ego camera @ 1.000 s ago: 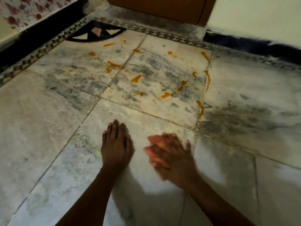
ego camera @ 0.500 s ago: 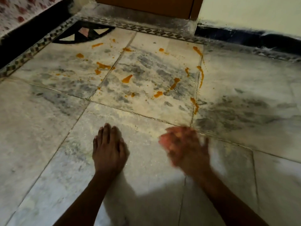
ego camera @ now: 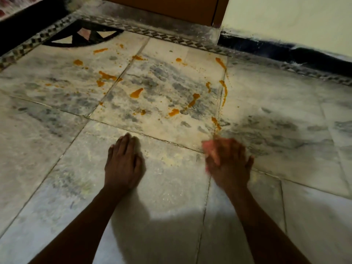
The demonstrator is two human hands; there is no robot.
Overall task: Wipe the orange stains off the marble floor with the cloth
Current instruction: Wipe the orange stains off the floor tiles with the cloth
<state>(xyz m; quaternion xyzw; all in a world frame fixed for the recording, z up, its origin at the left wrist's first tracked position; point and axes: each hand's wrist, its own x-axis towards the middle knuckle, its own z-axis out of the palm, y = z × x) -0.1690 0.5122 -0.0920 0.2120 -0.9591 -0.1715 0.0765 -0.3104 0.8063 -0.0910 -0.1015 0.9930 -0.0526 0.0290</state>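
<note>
The left hand [ego camera: 123, 164] is lying open and flat on the marble floor [ego camera: 57, 149], apparently bracing, while the right hand [ego camera: 228, 164] is pressing the cloth [ego camera: 209, 149] (blurred, pinkish) down just short of the orange stains [ego camera: 136, 92].

Domestic interior, floor level; likely a room or hallway of a home. Evidence: veined marble floor [ego camera: 285, 115] in large slabs with visible joints, a checkered inlay border [ego camera: 171, 38] along its far edge and left edge, and a black fan-shaped inlay [ego camera: 83, 38] at the far left corner. Beyond the border: a brown wooden door [ego camera: 162, 8] with frame, a cream wall [ego camera: 285, 20] with black skirting [ego camera: 304, 56], and patterned fabric [ego camera: 11, 6] at the upper left, too cropped to identify.
</note>
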